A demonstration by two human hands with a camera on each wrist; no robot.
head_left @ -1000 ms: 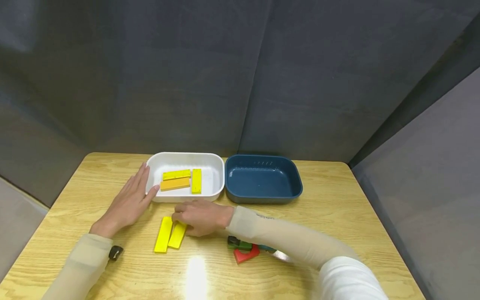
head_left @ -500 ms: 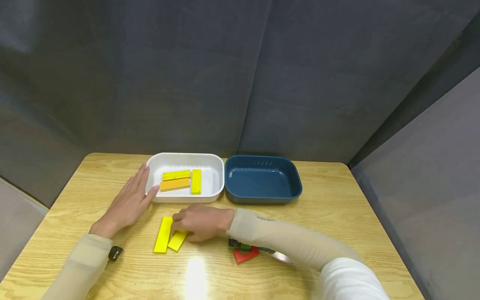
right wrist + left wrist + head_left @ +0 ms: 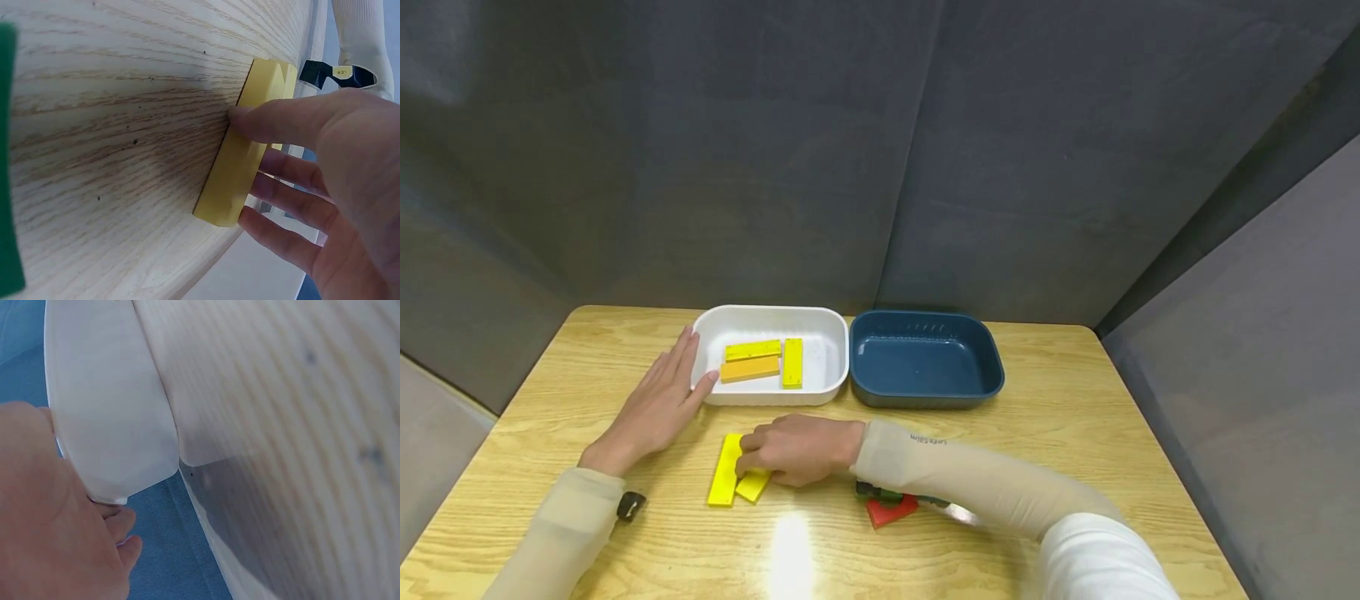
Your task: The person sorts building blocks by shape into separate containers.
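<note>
Left hand: the left hand (image 3: pixel 655 404) lies palm down at the white tray (image 3: pixel 775 399), straight fingers along its left wall, thumb set apart at the near left corner.
Left wrist: a dark strap device (image 3: pixel 631 505) sits over the beige sleeve.
Right hand: the right hand (image 3: pixel 801 448) reaches in from the right, turned over the right yellow block (image 3: pixel 752 487), pinching it between the thumb on one long side and fingers on the other.
Right yellow block: on the table (image 3: pixel 1075 408) in front of the white tray, slanted, partly covered by the hand.
Left yellow block: the left yellow block (image 3: pixel 725 475) lies flat just beside it.
Right forearm: the right sleeve (image 3: pixel 985 471) crosses low above a small heap, hiding part of it.
Heap: a red piece (image 3: pixel 891 511) and a green piece (image 3: pixel 891 497) show; there seem to be more pieces beneath the sleeve, though their number cannot be told.
Blue tray: the blue tray (image 3: pixel 925 401) stands right of the white one, rims side by side.
Count on table: two yellow blocks, besides the heap.
Count in white tray: three, being two yellow bars (image 3: pixel 792 364) and one orange bar (image 3: pixel 750 369).
Count of trays: two.
</note>
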